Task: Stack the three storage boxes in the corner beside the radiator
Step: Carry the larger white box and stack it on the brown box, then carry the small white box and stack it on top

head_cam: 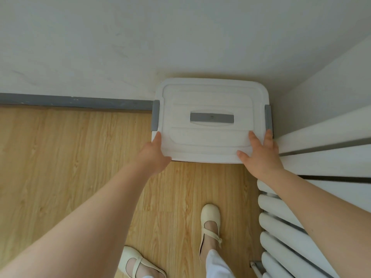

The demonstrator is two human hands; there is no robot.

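A white storage box with a ribbed lid, grey side clips and a grey centre handle stands in the corner, its back against the wall and its right side by the radiator. I see only its lid from above; whatever is under it is hidden. My left hand grips the lid's near left corner, thumb on top. My right hand lies on the near right corner with fingers spread over the lid and its edge.
A white wall with a grey skirting board runs behind the box. Wooden floor stretches to the left and towards me. My feet in cream shoes stand close in front of the box.
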